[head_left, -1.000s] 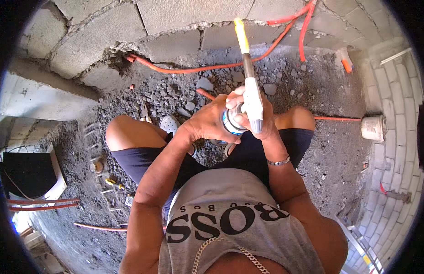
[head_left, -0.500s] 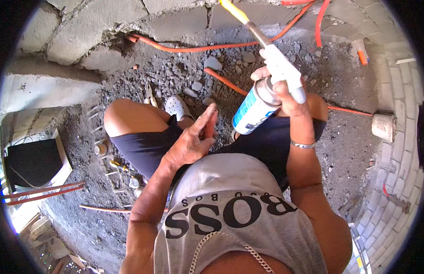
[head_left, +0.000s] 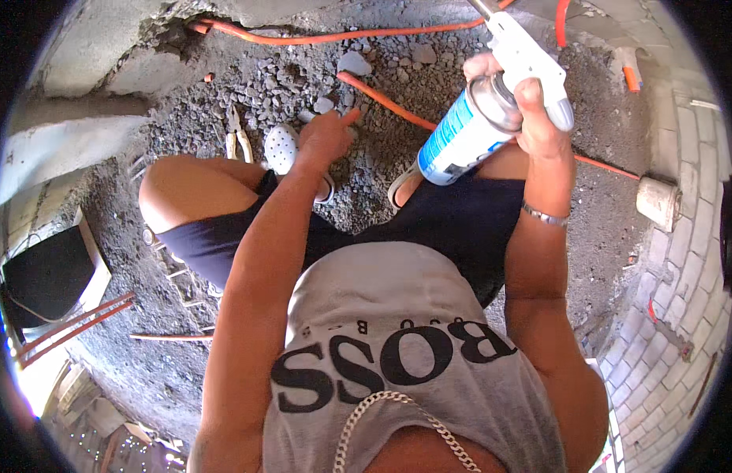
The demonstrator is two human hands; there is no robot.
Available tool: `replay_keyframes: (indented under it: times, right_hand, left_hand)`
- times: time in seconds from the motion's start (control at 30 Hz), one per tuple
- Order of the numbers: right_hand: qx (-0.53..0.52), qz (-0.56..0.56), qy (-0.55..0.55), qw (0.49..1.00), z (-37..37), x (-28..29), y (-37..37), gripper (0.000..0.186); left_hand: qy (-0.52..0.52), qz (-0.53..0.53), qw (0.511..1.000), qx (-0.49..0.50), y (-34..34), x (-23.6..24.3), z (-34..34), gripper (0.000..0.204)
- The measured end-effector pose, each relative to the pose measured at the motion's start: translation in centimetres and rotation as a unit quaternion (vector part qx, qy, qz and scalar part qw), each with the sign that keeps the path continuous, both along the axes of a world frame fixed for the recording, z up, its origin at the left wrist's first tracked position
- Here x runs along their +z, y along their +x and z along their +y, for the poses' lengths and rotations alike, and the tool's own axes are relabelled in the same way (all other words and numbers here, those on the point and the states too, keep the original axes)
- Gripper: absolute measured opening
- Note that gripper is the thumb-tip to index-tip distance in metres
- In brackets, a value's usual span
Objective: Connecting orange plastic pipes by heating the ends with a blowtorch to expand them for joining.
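Wrapped by my right hand [head_left: 544, 130] is a gas torch [head_left: 531, 63], a white burner head screwed onto a blue-and-white gas can [head_left: 464, 140]. It tilts up and away, and its nozzle tip lies beyond the upper edge. My left hand [head_left: 326, 140] reaches down over the gravel between my feet, one digit stretched out and apart; the other fingers are partly hidden. I see nothing in it. Just ahead and to its right is the end of an orange pipe [head_left: 388, 101], which runs off behind the can.
Pliers [head_left: 240, 140] lie left of my light clog [head_left: 281, 150]. A longer orange pipe [head_left: 318, 38] follows the block wall's foot. A dirty white bucket [head_left: 657, 203] stands by the right wall [head_left: 653, 339]. At left is a dark panel [head_left: 49, 276] near two reddish rods [head_left: 78, 325].
My left hand has moved forward and down toward the gravel. The torch has shifted right and forward; its flame, visible before, is now out of view. The view has tilted slightly.
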State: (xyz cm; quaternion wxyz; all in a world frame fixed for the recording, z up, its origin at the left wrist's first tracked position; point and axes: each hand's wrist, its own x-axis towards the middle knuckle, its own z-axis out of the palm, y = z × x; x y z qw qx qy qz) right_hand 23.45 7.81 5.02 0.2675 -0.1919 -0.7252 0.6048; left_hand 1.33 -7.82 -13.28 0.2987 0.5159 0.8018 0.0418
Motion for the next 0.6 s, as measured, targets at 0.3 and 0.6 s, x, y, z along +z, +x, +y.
replay_keyframes:
  times: [0.3, 0.6]
  right_hand:
    - [-0.133, -0.063, -0.045, 0.988, -0.1, -1.2, 3.5, 0.063]
    - [-0.147, -0.100, -0.014, 0.984, 2.1, -1.3, 4.8, 0.093]
  left_hand:
    - [-0.141, -0.190, 0.961, 0.145, -2.4, -20.1, 7.1, 0.075]
    - [-0.085, -0.508, 0.690, 0.509, 1.8, -25.6, 14.7, 0.035]
